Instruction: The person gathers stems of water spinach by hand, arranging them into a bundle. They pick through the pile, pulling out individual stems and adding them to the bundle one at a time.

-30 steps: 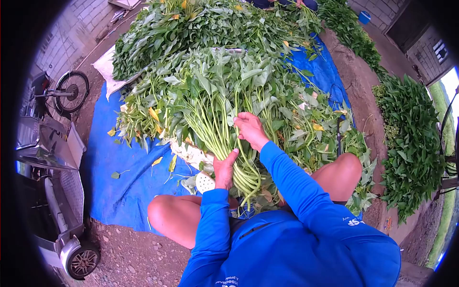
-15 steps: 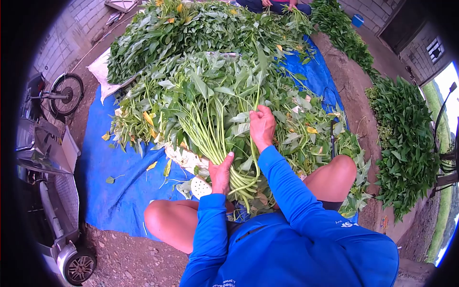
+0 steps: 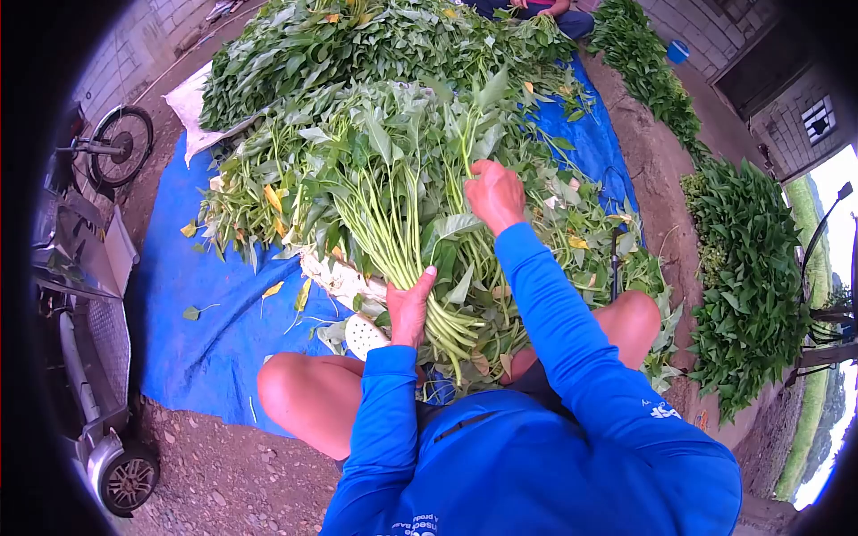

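Observation:
My left hand (image 3: 409, 308) is wrapped round a bunch of water spinach (image 3: 386, 232), thumb across the front. Its pale green stems fan up and away from me, and the cut ends stick out below the hand toward my lap. To the right, my right hand (image 3: 497, 196) is closed, pinching a single leafy stem (image 3: 467, 143) that rises above the fingers. The fingertips are partly hidden. Beneath both hands spreads a heap of loose water spinach (image 3: 295, 147) with some yellow leaves.
A blue tarp (image 3: 210, 339) lies under the heap. Beside my left knee is a white perforated clog (image 3: 365, 336). Bundled greens (image 3: 746, 277) line the ledge at right. A person (image 3: 572, 20) sits at the far end. A motorcycle with sidecar (image 3: 94, 295) stands left.
My right hand has moved up and slightly right with a stem, its fingers now higher beside the bunch. The left hand keeps its grip on the bunch. The view has shifted slightly.

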`<state>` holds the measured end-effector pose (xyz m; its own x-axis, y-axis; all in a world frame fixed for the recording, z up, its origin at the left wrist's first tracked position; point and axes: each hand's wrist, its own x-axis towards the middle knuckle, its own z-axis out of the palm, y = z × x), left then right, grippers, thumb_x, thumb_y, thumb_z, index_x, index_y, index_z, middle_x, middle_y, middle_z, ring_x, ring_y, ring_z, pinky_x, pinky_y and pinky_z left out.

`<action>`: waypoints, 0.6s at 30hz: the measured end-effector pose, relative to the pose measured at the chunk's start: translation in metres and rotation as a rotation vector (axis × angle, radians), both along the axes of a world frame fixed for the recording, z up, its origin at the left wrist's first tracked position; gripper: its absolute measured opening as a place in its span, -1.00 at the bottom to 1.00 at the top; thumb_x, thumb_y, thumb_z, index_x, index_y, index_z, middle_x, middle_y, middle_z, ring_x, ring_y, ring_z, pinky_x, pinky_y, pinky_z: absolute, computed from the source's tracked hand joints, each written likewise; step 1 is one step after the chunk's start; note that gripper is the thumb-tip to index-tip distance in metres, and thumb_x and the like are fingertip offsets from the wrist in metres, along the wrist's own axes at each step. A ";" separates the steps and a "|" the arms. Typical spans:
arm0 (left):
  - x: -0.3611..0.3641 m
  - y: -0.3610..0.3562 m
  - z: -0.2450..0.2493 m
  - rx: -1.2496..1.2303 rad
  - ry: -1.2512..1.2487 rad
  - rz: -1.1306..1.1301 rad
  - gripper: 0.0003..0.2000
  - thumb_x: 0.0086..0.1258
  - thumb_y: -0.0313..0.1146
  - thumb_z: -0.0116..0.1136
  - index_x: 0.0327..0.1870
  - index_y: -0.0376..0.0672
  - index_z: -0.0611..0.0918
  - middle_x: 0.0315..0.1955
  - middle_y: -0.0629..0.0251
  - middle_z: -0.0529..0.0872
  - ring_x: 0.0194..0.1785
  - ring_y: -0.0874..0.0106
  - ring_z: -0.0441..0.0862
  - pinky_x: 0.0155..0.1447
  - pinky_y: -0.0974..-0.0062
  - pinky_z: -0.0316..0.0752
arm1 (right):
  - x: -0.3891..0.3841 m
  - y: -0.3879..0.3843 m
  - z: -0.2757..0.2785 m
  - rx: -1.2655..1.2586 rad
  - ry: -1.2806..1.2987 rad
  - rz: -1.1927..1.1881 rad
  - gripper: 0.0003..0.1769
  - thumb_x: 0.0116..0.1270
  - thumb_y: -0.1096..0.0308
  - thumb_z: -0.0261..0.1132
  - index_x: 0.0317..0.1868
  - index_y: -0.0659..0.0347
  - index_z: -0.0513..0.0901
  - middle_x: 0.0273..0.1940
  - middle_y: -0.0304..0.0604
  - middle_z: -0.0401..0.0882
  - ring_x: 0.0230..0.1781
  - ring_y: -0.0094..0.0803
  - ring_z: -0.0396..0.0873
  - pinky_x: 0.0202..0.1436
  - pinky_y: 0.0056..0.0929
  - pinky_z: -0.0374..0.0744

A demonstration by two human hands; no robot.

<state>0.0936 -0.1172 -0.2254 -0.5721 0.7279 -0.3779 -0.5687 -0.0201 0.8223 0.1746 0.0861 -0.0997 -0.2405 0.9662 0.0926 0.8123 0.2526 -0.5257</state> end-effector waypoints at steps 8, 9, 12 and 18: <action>-0.010 -0.010 -0.007 0.023 -0.031 -0.046 -0.42 0.39 -0.38 0.58 0.36 -0.29 0.55 0.09 0.23 0.78 0.03 0.45 0.74 0.14 0.44 0.66 | -0.037 -0.036 -0.077 -0.929 0.530 0.092 -0.59 0.44 0.40 0.50 0.25 0.33 0.72 -0.16 -0.19 0.81 -0.25 -0.48 0.69 -0.19 -0.45 0.74; -0.011 -0.009 -0.005 0.027 -0.010 -0.048 -0.42 0.39 -0.37 0.59 0.36 -0.30 0.55 0.08 0.23 0.78 0.02 0.45 0.74 0.14 0.44 0.66 | -0.038 -0.038 -0.078 -0.960 0.575 0.090 -0.58 0.45 0.40 0.50 0.26 0.33 0.71 -0.14 -0.18 0.81 -0.25 -0.47 0.69 -0.19 -0.44 0.75; -0.010 -0.004 -0.004 0.032 0.020 -0.023 -0.40 0.35 -0.31 0.63 0.33 -0.30 0.57 0.05 0.25 0.78 0.00 0.46 0.73 0.11 0.46 0.65 | -0.047 -0.052 -0.090 -1.010 0.645 0.113 -0.56 0.47 0.38 0.49 0.29 0.34 0.69 -0.08 -0.13 0.80 -0.25 -0.44 0.70 -0.16 -0.42 0.76; -0.021 -0.003 0.012 -0.067 -0.085 -0.070 -0.52 0.33 -0.49 0.46 0.25 -0.30 0.56 -0.06 0.26 0.74 -0.12 0.43 0.70 -0.01 0.44 0.65 | 0.005 -0.054 -0.043 -0.502 0.454 0.201 -0.66 0.51 0.21 0.46 0.12 0.28 0.77 -0.09 -0.11 0.83 -0.15 -0.44 0.76 -0.09 -0.38 0.73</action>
<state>0.0723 -0.1205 -0.2129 -0.4846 0.7364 -0.4721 -0.6349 0.0752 0.7690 0.1796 0.0323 -0.1429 -0.4624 0.8592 -0.2192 0.4482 0.0131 -0.8939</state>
